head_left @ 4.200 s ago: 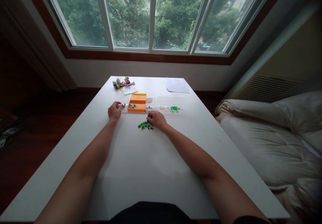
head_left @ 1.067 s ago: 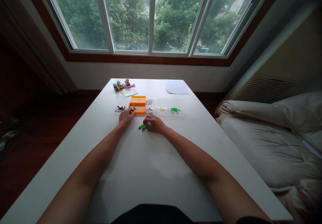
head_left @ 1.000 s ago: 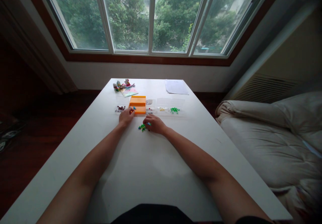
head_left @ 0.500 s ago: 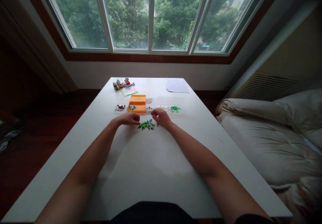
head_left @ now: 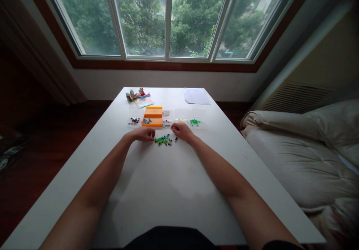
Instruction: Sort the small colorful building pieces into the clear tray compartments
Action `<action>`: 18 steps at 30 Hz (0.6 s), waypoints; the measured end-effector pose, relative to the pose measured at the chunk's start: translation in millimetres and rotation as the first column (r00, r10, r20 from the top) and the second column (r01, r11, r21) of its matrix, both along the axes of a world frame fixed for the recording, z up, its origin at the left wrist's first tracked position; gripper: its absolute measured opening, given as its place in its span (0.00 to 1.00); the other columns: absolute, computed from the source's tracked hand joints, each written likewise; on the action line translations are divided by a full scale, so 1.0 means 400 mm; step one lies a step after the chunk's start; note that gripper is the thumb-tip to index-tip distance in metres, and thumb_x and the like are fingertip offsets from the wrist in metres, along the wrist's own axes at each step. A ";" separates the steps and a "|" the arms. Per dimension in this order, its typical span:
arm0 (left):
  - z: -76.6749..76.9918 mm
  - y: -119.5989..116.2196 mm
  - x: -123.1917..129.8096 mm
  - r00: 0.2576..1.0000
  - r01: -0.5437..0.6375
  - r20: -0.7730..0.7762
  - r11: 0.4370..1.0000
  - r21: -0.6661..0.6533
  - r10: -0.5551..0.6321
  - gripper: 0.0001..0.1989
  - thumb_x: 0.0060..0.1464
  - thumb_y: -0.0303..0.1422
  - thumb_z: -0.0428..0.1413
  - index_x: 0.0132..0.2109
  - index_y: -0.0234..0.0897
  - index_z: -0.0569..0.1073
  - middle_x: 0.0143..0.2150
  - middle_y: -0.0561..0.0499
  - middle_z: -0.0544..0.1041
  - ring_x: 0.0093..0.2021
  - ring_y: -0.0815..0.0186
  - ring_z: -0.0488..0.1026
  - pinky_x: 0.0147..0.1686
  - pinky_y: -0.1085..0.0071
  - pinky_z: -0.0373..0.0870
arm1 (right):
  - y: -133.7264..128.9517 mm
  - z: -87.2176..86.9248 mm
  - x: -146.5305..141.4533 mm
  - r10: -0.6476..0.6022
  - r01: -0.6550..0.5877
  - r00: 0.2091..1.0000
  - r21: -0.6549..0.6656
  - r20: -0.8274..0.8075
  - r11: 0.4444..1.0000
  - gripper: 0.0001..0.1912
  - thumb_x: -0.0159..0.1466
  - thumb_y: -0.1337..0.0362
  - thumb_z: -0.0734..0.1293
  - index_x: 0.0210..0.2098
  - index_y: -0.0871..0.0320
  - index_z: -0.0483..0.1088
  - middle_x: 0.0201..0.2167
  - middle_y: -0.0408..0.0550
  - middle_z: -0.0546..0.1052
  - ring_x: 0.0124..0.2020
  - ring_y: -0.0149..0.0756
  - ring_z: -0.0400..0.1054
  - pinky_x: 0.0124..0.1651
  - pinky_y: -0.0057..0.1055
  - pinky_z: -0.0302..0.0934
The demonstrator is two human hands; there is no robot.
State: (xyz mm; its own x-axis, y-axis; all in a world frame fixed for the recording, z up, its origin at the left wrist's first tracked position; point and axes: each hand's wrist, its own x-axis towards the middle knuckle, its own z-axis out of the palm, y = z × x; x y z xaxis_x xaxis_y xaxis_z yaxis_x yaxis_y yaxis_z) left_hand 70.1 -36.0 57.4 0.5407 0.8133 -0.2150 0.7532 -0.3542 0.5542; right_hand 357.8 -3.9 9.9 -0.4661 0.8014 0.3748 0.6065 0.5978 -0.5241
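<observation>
A loose pile of small coloured pieces (head_left: 163, 140), mostly green with blue, yellow and dark ones, lies on the white table. My left hand (head_left: 145, 134) rests at the pile's left edge, fingers curled together; whatever they may pinch is too small to make out. My right hand (head_left: 181, 130) is closed just above and right of the pile, close to the clear boxes, its fingertips also hiding anything held. An orange open box (head_left: 153, 116) with blue pieces stands behind the left hand. Green pieces (head_left: 195, 122) fill a clear box beyond the right hand.
Dark brown pieces (head_left: 135, 120) sit in a clear box at left. Small figures (head_left: 136, 94) and a colourful sheet (head_left: 144, 101) lie at the far left corner, white paper (head_left: 197, 95) at the far right. A cushioned sofa (head_left: 303, 149) stands right of the table (head_left: 157, 194).
My right hand has shifted slightly right and away from the pile, uncovering more dark pieces at its right side. My left hand has drawn back a little to the left.
</observation>
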 end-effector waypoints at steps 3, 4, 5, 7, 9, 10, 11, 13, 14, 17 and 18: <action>0.004 -0.007 0.011 0.999 0.036 -0.008 0.999 -0.008 -0.036 0.12 0.47 0.41 0.62 0.37 0.40 0.78 0.31 0.53 0.76 0.29 0.67 0.69 0.27 0.73 0.59 | 0.006 0.014 0.015 0.038 -0.027 0.994 -0.108 0.102 0.994 0.05 0.60 0.68 0.67 0.32 0.57 0.76 0.22 0.40 0.72 0.25 0.29 0.61 0.31 0.26 0.52; 0.005 -0.009 0.014 0.999 0.041 -0.011 0.999 -0.008 -0.041 0.12 0.47 0.41 0.61 0.37 0.40 0.78 0.31 0.53 0.76 0.29 0.67 0.69 0.27 0.73 0.58 | 0.006 0.018 0.018 0.047 -0.031 0.991 -0.124 0.122 0.992 0.04 0.60 0.67 0.67 0.32 0.57 0.76 0.22 0.40 0.72 0.24 0.29 0.61 0.31 0.26 0.52; 0.006 -0.010 0.016 0.999 0.040 -0.010 0.999 -0.006 -0.040 0.11 0.47 0.41 0.61 0.37 0.40 0.78 0.31 0.53 0.76 0.29 0.67 0.69 0.27 0.73 0.58 | 0.005 0.021 0.019 0.063 -0.044 0.989 -0.134 0.135 0.990 0.04 0.61 0.66 0.68 0.32 0.57 0.76 0.22 0.40 0.72 0.24 0.28 0.62 0.30 0.26 0.52; 0.006 -0.011 0.017 0.999 0.032 0.009 0.999 -0.009 -0.032 0.10 0.46 0.39 0.61 0.36 0.40 0.78 0.30 0.53 0.76 0.29 0.67 0.68 0.27 0.73 0.58 | -0.001 0.024 0.015 0.118 -0.101 0.984 -0.125 0.133 0.987 0.04 0.62 0.63 0.69 0.34 0.57 0.76 0.25 0.41 0.73 0.26 0.28 0.63 0.32 0.26 0.53; 0.005 -0.009 0.014 0.999 0.024 0.035 1.000 -0.017 -0.023 0.09 0.46 0.38 0.60 0.36 0.40 0.78 0.30 0.53 0.75 0.29 0.67 0.68 0.27 0.73 0.58 | -0.012 0.022 0.002 0.177 -0.170 0.980 -0.078 0.095 0.982 0.07 0.64 0.60 0.69 0.38 0.57 0.76 0.31 0.44 0.75 0.29 0.30 0.66 0.35 0.26 0.57; 0.003 -0.007 0.011 0.999 0.020 0.045 1.000 -0.015 -0.019 0.09 0.46 0.37 0.60 0.35 0.40 0.78 0.29 0.53 0.74 0.29 0.67 0.68 0.27 0.73 0.58 | -0.018 0.019 -0.006 0.203 -0.201 0.976 -0.043 0.075 0.979 0.09 0.64 0.59 0.69 0.41 0.57 0.75 0.35 0.46 0.76 0.32 0.31 0.67 0.37 0.27 0.59; 0.001 -0.005 0.008 0.999 0.017 0.052 1.000 -0.011 -0.016 0.09 0.46 0.36 0.59 0.35 0.40 0.78 0.29 0.53 0.74 0.29 0.67 0.68 0.27 0.73 0.58 | -0.025 0.017 -0.016 0.226 -0.226 0.972 -0.004 0.061 0.974 0.12 0.64 0.57 0.70 0.44 0.56 0.75 0.40 0.48 0.76 0.35 0.33 0.68 0.40 0.29 0.61; -0.006 0.000 0.000 0.998 0.017 0.054 1.000 0.002 -0.017 0.09 0.46 0.35 0.58 0.36 0.40 0.78 0.28 0.53 0.73 0.28 0.67 0.68 0.27 0.73 0.58 | -0.041 0.012 -0.037 0.265 -0.269 0.962 0.062 0.065 0.961 0.18 0.63 0.54 0.71 0.49 0.55 0.73 0.46 0.52 0.74 0.43 0.38 0.69 0.47 0.34 0.62; -0.010 0.002 -0.003 0.998 0.019 0.052 1.000 0.010 -0.019 0.09 0.46 0.35 0.57 0.36 0.40 0.78 0.28 0.53 0.73 0.28 0.66 0.68 0.27 0.73 0.59 | -0.049 0.010 -0.049 0.283 -0.289 0.956 0.088 0.082 0.953 0.20 0.63 0.52 0.72 0.51 0.55 0.73 0.48 0.53 0.74 0.46 0.40 0.68 0.51 0.36 0.62; -0.021 0.012 -0.012 0.999 0.012 0.038 0.999 0.049 -0.014 0.10 0.47 0.34 0.55 0.37 0.39 0.78 0.28 0.53 0.74 0.29 0.66 0.68 0.28 0.73 0.59 | -0.073 0.006 -0.081 0.317 -0.337 0.936 0.131 0.150 0.932 0.26 0.60 0.49 0.73 0.55 0.52 0.71 0.51 0.54 0.73 0.53 0.45 0.66 0.56 0.40 0.59; -0.023 0.015 -0.014 0.999 -0.005 0.034 0.997 0.071 0.002 0.10 0.47 0.34 0.55 0.37 0.39 0.78 0.28 0.53 0.74 0.29 0.66 0.68 0.28 0.72 0.59 | -0.080 0.004 -0.091 0.320 -0.345 0.932 0.140 0.173 0.928 0.28 0.60 0.48 0.73 0.55 0.51 0.71 0.51 0.54 0.72 0.53 0.46 0.65 0.56 0.41 0.59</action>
